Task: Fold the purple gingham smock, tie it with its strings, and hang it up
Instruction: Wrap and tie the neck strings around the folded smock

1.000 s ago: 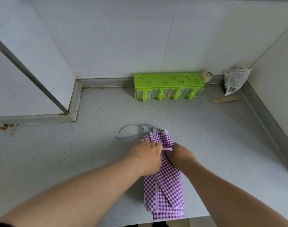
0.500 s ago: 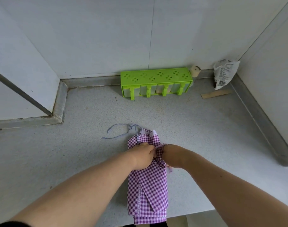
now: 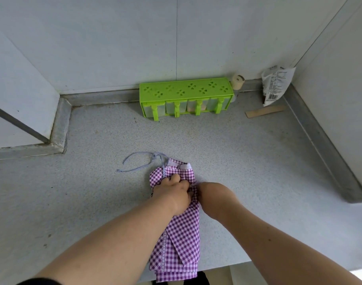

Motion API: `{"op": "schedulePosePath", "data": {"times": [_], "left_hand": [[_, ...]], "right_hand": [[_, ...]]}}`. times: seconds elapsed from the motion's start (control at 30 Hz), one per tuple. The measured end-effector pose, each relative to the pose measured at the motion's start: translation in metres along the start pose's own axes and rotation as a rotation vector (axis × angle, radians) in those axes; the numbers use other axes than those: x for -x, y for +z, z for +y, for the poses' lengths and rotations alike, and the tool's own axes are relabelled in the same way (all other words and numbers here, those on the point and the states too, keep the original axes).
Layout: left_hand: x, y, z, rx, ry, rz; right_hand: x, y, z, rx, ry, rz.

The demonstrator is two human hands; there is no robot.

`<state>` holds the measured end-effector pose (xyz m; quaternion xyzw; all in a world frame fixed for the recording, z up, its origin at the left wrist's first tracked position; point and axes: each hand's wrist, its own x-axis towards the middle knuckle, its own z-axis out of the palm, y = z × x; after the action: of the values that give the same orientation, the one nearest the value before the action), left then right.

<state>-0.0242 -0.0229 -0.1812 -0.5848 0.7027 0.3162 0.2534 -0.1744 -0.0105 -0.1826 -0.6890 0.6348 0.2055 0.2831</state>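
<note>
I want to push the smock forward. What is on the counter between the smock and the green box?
Nothing: in the head view, only bare counter lies between the smock and the green box. The smock's string loops off to the left.

Bare forearms; a dark sleeve edge (image 3: 40, 281) shows on the left arm.

Left: speckled grey countertop (image 3: 52, 202) bare.
Back: green plastic spice rack (image 3: 186, 98) against wall.
Right rear corner: crumpled white packet (image 3: 275, 85), flat wooden stick (image 3: 265, 111).

Green spice rack (image 3: 185, 97) against the wall — crumpled packet (image 3: 275, 84), wooden strip (image 3: 265, 111) nearby
</note>
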Motion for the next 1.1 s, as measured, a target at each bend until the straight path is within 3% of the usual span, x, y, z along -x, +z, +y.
{"op": "schedulePosePath", "data": {"times": [0.17, 0.3, 0.43, 0.67, 1.0, 1.1], "left_hand": [[-0.003, 0.002, 0.002, 0.006, -0.006, 0.027], [-0.005, 0.002, 0.004, -0.035, 0.005, 0.022], [-0.003, 0.001, 0.001, -0.021, 0.030, -0.017], [0.010, -0.009, -0.008, 0.360, 0.212, 0.027], [0.010, -0.021, 0.005, 0.319, 0.228, 0.176], [0.002, -0.019, 0.009, 0.442, 0.185, 0.190]], "right_hand": [[0.000, 0.008, 0.012, -0.060, 0.074, -0.125], [0.017, 0.009, 0.029, -0.063, 0.017, 0.077], [0.019, 0.010, 0.053, -0.374, 0.086, 0.090], [0.012, 0.000, 0.033, -0.797, 0.090, 0.171], [0.016, 0.000, 0.026, -0.866, 0.073, 0.174], [0.018, -0.001, 0.024, -0.838, 0.061, 0.177]]}}
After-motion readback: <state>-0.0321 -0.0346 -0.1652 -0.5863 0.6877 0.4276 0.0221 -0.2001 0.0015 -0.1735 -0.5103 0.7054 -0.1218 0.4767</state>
